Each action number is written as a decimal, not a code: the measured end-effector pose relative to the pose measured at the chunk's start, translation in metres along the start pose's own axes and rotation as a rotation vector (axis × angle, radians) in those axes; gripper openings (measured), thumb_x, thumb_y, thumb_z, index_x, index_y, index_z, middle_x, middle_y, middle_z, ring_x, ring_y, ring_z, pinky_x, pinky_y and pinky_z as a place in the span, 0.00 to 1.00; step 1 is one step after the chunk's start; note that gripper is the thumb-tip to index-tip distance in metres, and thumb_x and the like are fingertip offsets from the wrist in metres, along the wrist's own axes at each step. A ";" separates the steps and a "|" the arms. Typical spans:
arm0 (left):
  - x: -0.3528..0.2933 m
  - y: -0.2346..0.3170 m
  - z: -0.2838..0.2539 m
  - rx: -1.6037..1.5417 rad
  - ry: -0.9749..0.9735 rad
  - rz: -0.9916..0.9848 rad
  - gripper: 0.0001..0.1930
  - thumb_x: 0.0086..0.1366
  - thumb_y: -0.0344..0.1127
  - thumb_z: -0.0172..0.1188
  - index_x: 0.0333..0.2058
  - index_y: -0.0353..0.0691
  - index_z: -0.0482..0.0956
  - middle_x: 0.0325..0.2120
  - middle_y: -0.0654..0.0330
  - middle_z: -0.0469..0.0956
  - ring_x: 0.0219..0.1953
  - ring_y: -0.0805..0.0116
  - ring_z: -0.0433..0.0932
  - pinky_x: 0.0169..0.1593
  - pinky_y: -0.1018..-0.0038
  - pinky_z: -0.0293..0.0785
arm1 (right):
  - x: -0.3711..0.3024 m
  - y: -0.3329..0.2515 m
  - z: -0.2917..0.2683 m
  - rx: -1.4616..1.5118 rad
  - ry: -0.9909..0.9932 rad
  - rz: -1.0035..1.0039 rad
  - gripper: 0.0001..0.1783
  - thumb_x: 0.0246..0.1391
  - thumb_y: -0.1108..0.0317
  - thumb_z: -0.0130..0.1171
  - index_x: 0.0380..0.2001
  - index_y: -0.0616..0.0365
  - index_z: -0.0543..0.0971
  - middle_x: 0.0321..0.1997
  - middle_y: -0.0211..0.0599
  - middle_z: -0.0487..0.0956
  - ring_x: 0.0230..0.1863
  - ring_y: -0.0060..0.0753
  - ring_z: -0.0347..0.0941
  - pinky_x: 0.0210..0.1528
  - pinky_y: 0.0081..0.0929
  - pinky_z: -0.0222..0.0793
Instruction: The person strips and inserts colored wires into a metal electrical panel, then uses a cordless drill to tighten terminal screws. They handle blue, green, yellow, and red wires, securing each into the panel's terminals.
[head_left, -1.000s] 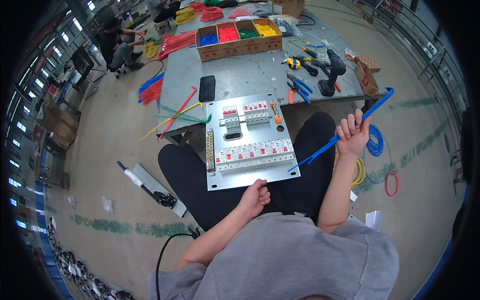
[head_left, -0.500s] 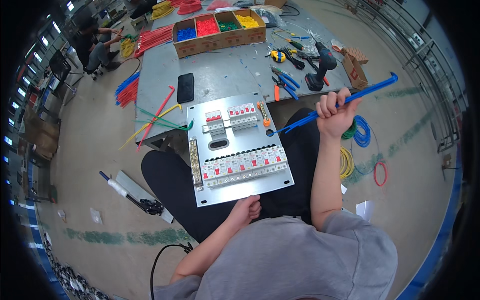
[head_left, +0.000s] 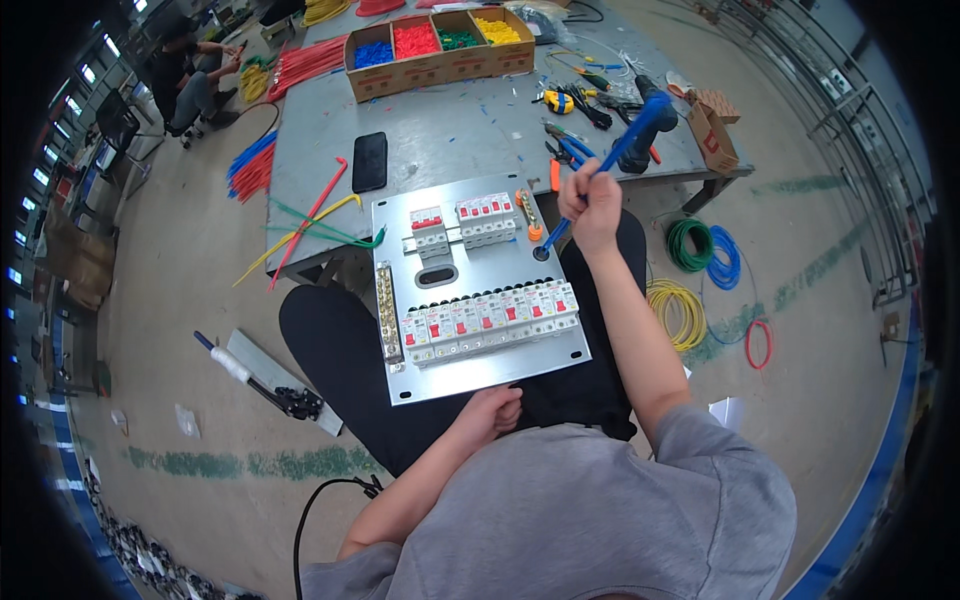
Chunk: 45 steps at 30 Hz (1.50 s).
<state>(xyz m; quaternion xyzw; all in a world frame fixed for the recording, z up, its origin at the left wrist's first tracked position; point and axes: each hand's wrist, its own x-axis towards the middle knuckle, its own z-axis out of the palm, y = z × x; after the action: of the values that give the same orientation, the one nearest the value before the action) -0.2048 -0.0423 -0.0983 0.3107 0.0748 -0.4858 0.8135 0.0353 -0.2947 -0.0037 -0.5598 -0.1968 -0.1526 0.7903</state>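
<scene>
A metal mounting plate with several white circuit breakers lies tilted on my lap, its far end towards the table. My right hand is closed around a bundle of blue wires. The bundle's bent upper end sticks up past the fist, and its lower end reaches the round hole at the plate's right side. Whether the tips pass through the hole cannot be made out. At the plate's near edge, my left hand is curled into a fist against it, with nothing visible inside. A brass terminal strip runs along the plate's left side.
On the table lie a phone, red, yellow and green wires, a divided cardboard box, pliers and a cordless drill. Wire coils rest on the floor at right. Another person sits far left.
My right hand has moved left and inward, bringing the blue wires from a low slant to a steeper one over the round hole. The left hand stays by the plate's near edge.
</scene>
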 end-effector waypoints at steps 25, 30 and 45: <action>0.003 0.003 -0.020 -0.487 0.049 -0.085 0.12 0.77 0.38 0.48 0.34 0.41 0.74 0.15 0.72 0.49 0.18 0.77 0.50 0.24 0.76 0.52 | -0.048 0.023 -0.008 -0.862 -0.042 0.451 0.28 0.70 0.50 0.66 0.23 0.59 0.73 0.16 0.30 0.75 0.17 0.27 0.71 0.25 0.30 0.67; -0.015 0.023 -0.001 -0.419 0.141 -0.161 0.22 0.78 0.41 0.46 0.58 0.30 0.76 0.16 0.74 0.50 0.18 0.78 0.51 0.24 0.77 0.52 | -0.048 0.035 -0.017 -0.988 -0.065 0.386 0.28 0.70 0.52 0.67 0.22 0.57 0.69 0.12 0.27 0.69 0.13 0.22 0.71 0.18 0.26 0.61; -0.035 0.072 0.042 0.135 0.076 0.118 0.16 0.80 0.40 0.49 0.45 0.32 0.79 0.19 0.73 0.56 0.19 0.82 0.51 0.23 0.79 0.46 | -0.057 0.031 -0.010 -0.940 -0.090 0.605 0.20 0.63 0.53 0.72 0.32 0.63 0.85 0.21 0.37 0.81 0.24 0.35 0.79 0.33 0.34 0.74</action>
<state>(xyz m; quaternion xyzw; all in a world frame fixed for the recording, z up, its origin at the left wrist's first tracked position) -0.1700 -0.0163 -0.0191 0.3868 0.0543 -0.4287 0.8146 0.0009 -0.2930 -0.0595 -0.8893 0.0284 0.0338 0.4552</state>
